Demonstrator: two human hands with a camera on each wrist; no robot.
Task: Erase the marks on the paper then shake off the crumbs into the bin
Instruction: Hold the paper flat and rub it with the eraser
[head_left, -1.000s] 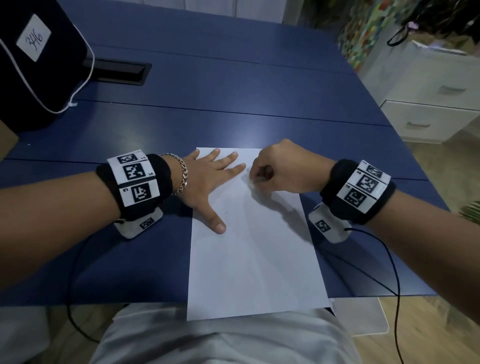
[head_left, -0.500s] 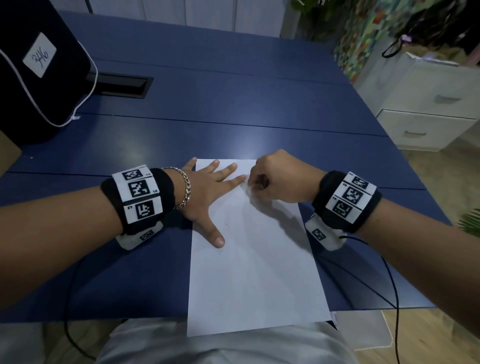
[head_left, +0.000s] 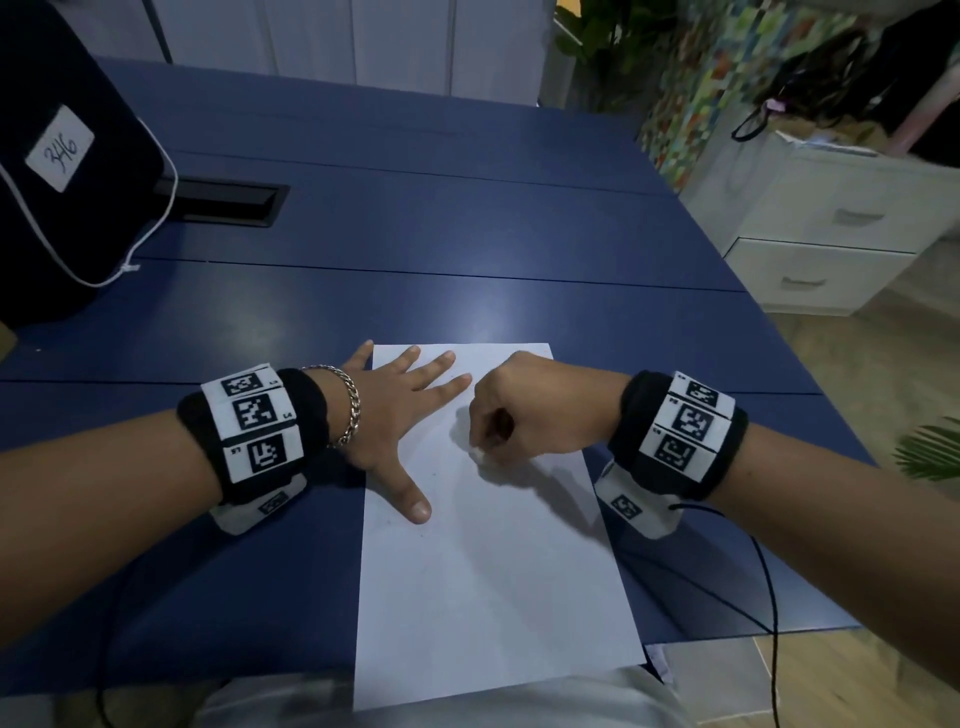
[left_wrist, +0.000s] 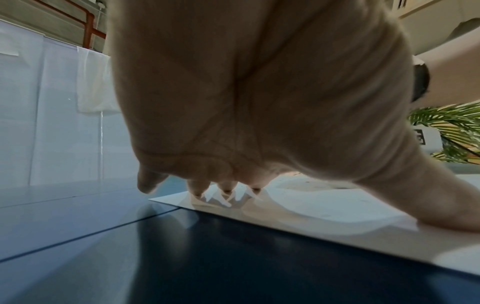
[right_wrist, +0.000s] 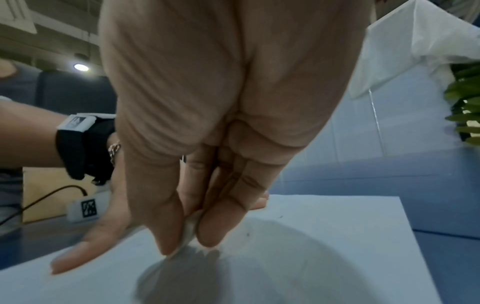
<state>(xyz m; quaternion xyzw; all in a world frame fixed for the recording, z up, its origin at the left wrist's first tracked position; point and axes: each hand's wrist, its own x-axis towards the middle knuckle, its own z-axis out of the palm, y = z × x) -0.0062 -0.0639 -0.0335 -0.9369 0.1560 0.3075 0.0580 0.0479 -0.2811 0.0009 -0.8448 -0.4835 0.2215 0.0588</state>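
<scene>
Right now the erasing stage is underway. The left hand is lying flat with fingers spread, pressing down the far left corner of the sheet of paper, thumb stretched toward six o'clock along the left margin. The sheet itself is sitting portrait-wise at the near edge of the blue worktop, its near end overhanging toward the person's lap.

Over at three o'clock from the left hand, the right hand is working: its grip is pinching a small white eraser between thumb and fingertips, the eraser tip touching the paper in the upper middle of the sheet. A few dark specks are showing just beside it, crumbs or leftover marks, too small to say which.

So, my read: rubbing is in progress, with most of the sheet looking clean from the head view. Left to do, I'd judge, is finishing this patch, lifting the sheet and shaking it out. No bin is showing in any view.
</scene>
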